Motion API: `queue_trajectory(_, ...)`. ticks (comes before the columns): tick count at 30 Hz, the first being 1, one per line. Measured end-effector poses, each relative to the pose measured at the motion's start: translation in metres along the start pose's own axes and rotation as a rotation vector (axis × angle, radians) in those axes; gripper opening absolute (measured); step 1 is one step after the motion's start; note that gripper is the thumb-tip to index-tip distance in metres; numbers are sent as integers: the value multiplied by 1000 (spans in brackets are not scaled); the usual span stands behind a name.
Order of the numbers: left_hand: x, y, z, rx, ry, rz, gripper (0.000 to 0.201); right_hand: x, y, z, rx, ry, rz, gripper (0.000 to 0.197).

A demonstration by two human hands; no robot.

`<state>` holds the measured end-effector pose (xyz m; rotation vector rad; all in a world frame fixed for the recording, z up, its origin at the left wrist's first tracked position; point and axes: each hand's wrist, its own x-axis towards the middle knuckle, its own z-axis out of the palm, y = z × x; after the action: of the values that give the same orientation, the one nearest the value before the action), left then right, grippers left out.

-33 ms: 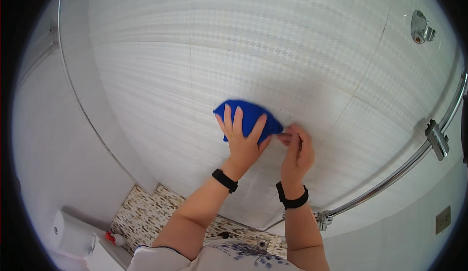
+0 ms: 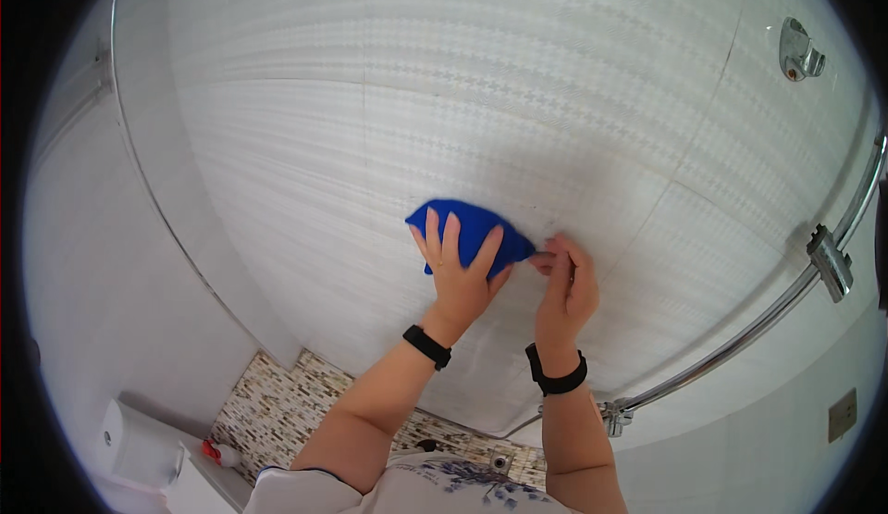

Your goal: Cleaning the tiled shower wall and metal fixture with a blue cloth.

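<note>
A folded blue cloth lies against a pale patterned tiled wall. My left hand holds it there with the fingers spread over its face. The thumb points towards the cloth's right-hand end. Close beside that end, my right hand is closed in a pinch. A thin greyish piece shows between its fingertips, near the cloth's pointed corner. What it is, and whether it joins the cloth, I cannot make out. Each wrist carries a black band.
A curved chrome rail with a sliding bracket runs along the right. Above it a chrome holder is fixed to the wall. Lower left stand a white toilet and a red-and-white bottle by the mosaic-patterned floor.
My left hand and the blue cloth have shifted slightly down the wall. My right hand has hardly moved.
</note>
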<state>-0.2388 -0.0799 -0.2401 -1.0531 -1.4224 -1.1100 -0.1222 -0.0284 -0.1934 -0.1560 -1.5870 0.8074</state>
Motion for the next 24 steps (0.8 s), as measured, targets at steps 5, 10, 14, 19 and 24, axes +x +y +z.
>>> queue_trajectory(5,-17,-5,1,-11,-51,-20,54,1,-4,2,6,19,14,18)
queue_trajectory(10,19,0,-5,-26,-43,-31,54,-7,-4,2,-47,-39,-49,16)
queue_trajectory(14,96,-11,-8,39,98,-29,54,-11,-13,17,-31,-102,-29,17)
queue_trajectory(19,132,-18,-6,31,178,-19,57,-8,-9,31,13,-132,51,17)
queue_trajectory(24,107,-23,-4,27,149,12,52,-7,-2,35,33,-106,73,17)
